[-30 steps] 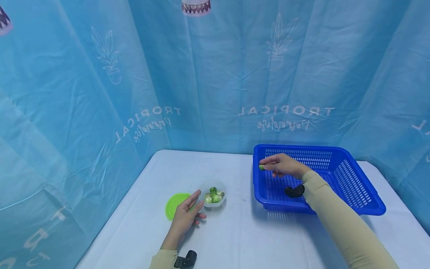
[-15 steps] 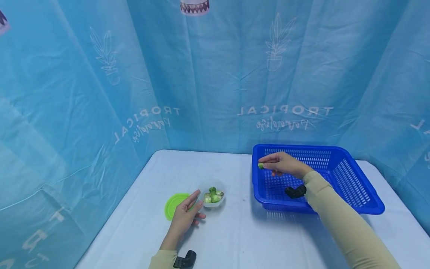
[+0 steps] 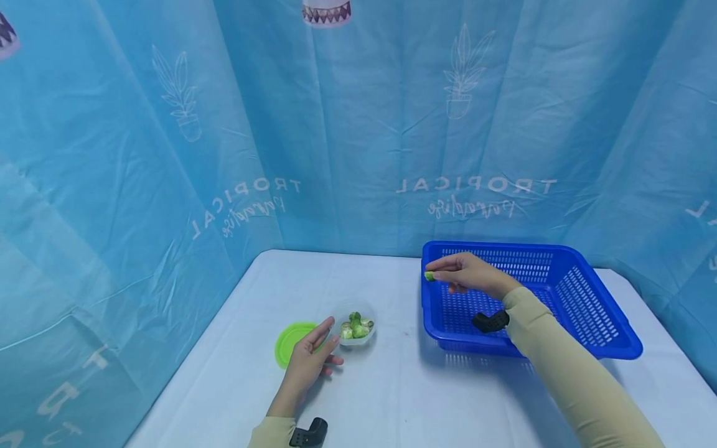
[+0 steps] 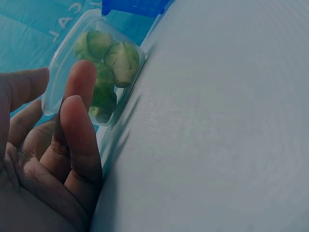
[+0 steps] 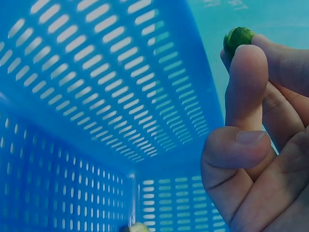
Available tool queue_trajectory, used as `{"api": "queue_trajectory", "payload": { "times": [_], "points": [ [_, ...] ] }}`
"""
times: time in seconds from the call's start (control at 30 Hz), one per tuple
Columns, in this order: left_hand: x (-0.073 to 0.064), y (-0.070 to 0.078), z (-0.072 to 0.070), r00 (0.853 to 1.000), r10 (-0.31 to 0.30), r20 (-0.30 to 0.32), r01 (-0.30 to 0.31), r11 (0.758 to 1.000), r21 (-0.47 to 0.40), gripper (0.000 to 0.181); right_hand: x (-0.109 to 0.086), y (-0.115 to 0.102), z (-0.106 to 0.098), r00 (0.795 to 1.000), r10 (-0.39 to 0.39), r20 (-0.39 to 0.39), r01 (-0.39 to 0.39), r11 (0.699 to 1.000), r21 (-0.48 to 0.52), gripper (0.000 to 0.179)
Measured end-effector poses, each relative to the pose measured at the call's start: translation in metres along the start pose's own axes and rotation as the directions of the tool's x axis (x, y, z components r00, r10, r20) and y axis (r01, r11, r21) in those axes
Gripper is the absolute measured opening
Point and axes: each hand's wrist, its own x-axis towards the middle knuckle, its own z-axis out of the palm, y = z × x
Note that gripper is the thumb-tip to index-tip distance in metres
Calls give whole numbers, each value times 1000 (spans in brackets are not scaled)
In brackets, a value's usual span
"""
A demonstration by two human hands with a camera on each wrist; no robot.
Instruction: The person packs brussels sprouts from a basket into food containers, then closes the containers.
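In the head view, my right hand [image 3: 470, 275] is over the left side of a blue perforated basket [image 3: 613, 339]. It pinches a small green Brussels sprout [image 3: 429, 275] between thumb and fingertips, level with the left rim; the right wrist view shows the same sprout [image 5: 238, 38] against the curtain. My left hand [image 3: 307, 363] lies at the left side of a small clear plastic container [image 3: 366, 305], fingers loosely bent and fingertips right at its wall. Several Brussels sprouts [image 4: 121, 63] fill the container's bottom, partly hidden by my fingers in the left wrist view.
A round green lid [image 3: 288, 342] lies on the white-covered table [image 3: 381, 404], partly behind my left hand. Low in the basket, a pale sprout [image 5: 139, 227] shows at the frame's edge. Blue printed curtain [image 3: 358, 124] surrounds the table's back and sides.
My right hand has shifted slightly left with the pinched Brussels sprout, bringing it over the basket's left rim. The left hand and the container stay where they were.
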Motion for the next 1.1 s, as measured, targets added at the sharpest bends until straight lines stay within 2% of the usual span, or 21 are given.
{"api": "queue_trajectory", "payload": {
  "times": [0.87,1.1],
  "points": [
    [1,-2,0,1000,15,9,-15,1000,-6,56,-2,-29,28,994,-88,61,85,995,52,39],
    [1,-3,0,1000,12,1,-12,1000,9,54,0,-36,37,992,-109,56,106,992,62,36]
  ]
}}
